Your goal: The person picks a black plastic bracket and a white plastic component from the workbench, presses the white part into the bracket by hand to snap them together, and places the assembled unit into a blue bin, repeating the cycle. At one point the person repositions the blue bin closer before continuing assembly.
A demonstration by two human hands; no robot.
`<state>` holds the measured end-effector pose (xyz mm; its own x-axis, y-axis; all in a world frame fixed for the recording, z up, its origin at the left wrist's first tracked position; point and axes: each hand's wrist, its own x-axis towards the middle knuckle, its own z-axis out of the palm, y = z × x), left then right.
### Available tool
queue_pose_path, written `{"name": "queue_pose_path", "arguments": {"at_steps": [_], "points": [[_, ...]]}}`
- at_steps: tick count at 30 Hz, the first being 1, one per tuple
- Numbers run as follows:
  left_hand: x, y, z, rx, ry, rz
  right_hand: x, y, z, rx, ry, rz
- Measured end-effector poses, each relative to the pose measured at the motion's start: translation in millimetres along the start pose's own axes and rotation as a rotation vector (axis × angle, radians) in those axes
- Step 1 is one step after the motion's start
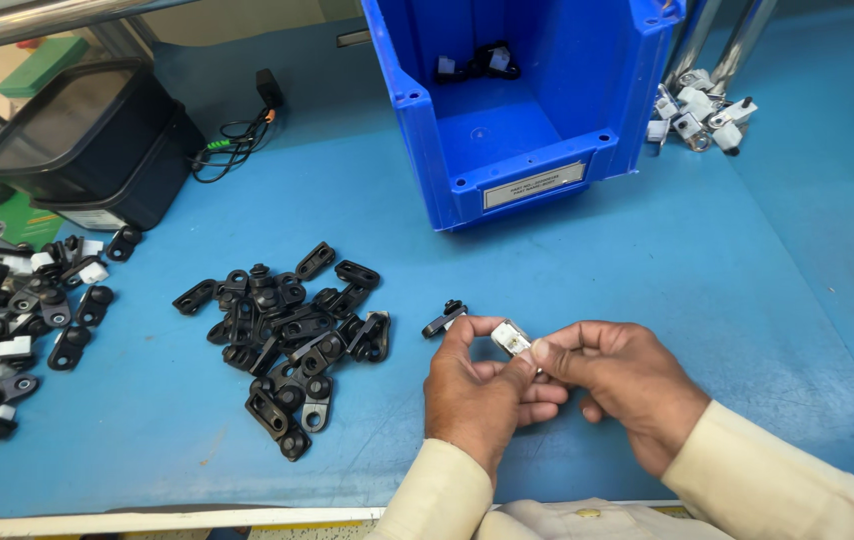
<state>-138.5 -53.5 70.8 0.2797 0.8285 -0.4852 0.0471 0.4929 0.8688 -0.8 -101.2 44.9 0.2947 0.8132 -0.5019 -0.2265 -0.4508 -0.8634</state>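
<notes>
Left hand (479, 388) and right hand (619, 385) meet above the blue table (647, 270), both grips pinched on a small white part (512, 338), loose black bracket (444, 319) just left, black bracket pile (287, 335) further left, blue bin (522, 100) beyond.

A blue storage bin (507, 110) is standing at the far middle of the blue worktable (727, 290), its open front facing near, with a few small black and white parts (477, 62) lying deep inside. A cluster of white and metal clips (699, 117) is lying just right of the bin. At the far left, a black tray (87, 140) is sitting on a black box, and a black cable (242, 135) is curling beside it. Mixed black and white pieces (7, 320) are crowding the left edge.
</notes>
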Motion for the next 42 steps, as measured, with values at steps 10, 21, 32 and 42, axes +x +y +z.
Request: {"name": "queue_pose_path", "arguments": {"at_steps": [10, 21, 32, 42], "points": [[-3.0, 7.4, 6.1, 0.071, 0.132, 0.015, -9.1, -4.2, 13.0, 0.034, 0.065, 0.021], [-2.0, 5.5, 11.8, 0.025, 0.136, 0.063, 0.3, 3.6, 12.1, 0.064, 0.072, -0.098], [-7.9, 5.4, -1.2, 0.198, -0.057, -0.097, 17.8, -26.7, -26.4, -0.652, -0.069, -0.38], [-8.4, 6.4, -2.7, -0.075, -0.141, -0.169, 2.8, -1.4, -17.9, 0.141, -0.023, -0.073]]}}
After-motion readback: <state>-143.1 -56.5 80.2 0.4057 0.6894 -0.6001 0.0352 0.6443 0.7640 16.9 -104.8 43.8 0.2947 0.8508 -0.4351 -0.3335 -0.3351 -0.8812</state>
